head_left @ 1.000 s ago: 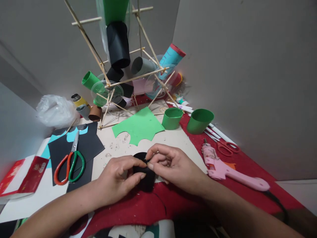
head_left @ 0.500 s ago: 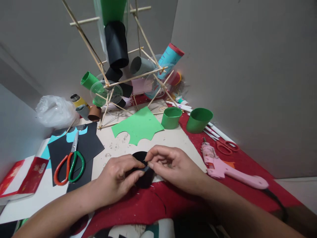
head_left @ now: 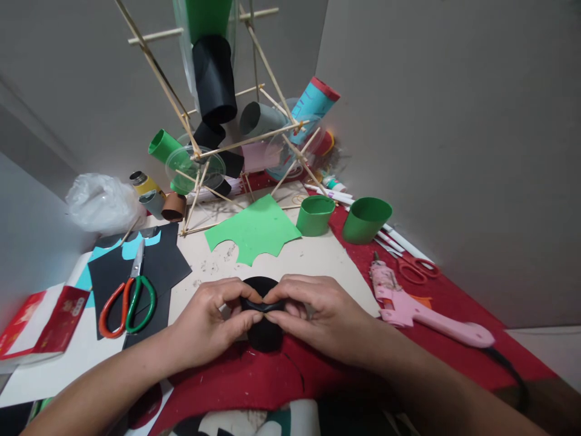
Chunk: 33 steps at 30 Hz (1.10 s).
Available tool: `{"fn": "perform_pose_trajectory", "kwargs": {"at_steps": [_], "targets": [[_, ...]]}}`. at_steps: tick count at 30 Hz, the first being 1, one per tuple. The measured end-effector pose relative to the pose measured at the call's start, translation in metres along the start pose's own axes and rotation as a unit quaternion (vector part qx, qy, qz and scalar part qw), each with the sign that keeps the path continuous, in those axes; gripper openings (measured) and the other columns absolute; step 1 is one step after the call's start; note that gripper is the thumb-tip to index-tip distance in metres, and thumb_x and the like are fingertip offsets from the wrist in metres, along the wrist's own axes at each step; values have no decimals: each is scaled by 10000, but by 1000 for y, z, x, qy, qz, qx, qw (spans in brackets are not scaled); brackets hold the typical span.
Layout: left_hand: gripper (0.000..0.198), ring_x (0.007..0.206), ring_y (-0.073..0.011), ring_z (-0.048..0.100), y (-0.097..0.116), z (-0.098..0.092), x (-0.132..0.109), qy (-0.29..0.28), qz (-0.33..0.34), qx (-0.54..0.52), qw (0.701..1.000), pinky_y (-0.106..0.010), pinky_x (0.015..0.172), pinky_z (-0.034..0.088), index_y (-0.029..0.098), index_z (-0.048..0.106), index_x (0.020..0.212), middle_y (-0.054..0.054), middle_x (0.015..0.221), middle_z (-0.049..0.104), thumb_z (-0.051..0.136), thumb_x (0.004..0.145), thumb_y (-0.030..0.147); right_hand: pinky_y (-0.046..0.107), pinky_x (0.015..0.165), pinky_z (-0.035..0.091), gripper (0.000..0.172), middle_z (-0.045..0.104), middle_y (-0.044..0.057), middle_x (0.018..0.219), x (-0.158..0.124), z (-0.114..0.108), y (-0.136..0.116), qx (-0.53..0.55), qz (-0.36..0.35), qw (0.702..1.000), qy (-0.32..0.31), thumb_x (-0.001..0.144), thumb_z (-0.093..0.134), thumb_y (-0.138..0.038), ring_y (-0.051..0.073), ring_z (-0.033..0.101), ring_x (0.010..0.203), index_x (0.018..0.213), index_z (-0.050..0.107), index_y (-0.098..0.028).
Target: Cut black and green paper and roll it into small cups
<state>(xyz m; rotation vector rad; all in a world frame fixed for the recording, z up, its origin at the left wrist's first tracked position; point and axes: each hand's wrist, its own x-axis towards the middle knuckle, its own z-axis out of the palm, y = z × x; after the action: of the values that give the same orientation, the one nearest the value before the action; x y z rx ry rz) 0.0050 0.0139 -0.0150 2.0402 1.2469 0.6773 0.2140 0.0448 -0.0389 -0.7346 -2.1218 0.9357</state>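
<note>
Both my hands pinch a small black paper cup (head_left: 262, 327) at the near middle of the work surface. My left hand (head_left: 209, 321) grips its left rim with thumb and fingers closed. My right hand (head_left: 318, 312) grips the right rim the same way, fingertips meeting the left hand's over the squeezed rim. The cup's lower body shows below my fingers, over the red felt (head_left: 254, 381).
A stick-frame wheel model (head_left: 222, 121) carrying paper tubes stands at the back. Green paper sheet (head_left: 254, 230), two green cups (head_left: 315, 216) (head_left: 365, 220), pink glue gun (head_left: 408, 306), red scissors (head_left: 415, 266) lie right. Orange-green scissors (head_left: 129, 300) on black paper, a red box (head_left: 43, 327) and plastic bag (head_left: 102, 203) lie left.
My right hand dropped from a fingertip pinch on the rim to a fuller grip. Both hands now press the cup's rim flat between them.
</note>
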Motion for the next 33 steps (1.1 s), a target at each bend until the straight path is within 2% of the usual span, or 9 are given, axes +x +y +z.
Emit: {"fn": "perform_pose_trajectory", "kwargs": {"at_steps": [10,14,21,33], "targets": [[88,600,-117,530,0,2,-1,-9,-24,-19,1000,-227,557,392,155,685,860,7,675,591,646,861,234,205,487,329,62,548,-28,644,-2,2,1,-15,-3,1000,-13,841,635,-115,80,434,500,826,674,-161],[72,590,-110,503,0,3,0,-15,-25,-21,999,-229,558,385,161,678,863,12,687,570,645,857,224,218,518,355,73,585,-11,684,-2,0,0,-37,-9,999,-26,856,621,-118,97,478,540,824,657,-173],[52,727,-146,569,1,0,2,-24,-11,7,1000,-258,662,425,172,673,893,-12,768,613,635,867,197,230,532,368,86,618,9,716,-2,1,2,-71,-26,997,-28,893,579,-152,111,502,558,836,636,-179],[62,731,-133,579,0,1,2,-29,17,-33,999,-242,672,444,151,670,831,-19,773,619,626,873,141,242,588,408,155,653,29,742,-2,1,3,-86,-49,994,-44,922,517,-136,139,567,627,824,630,-178]]}}
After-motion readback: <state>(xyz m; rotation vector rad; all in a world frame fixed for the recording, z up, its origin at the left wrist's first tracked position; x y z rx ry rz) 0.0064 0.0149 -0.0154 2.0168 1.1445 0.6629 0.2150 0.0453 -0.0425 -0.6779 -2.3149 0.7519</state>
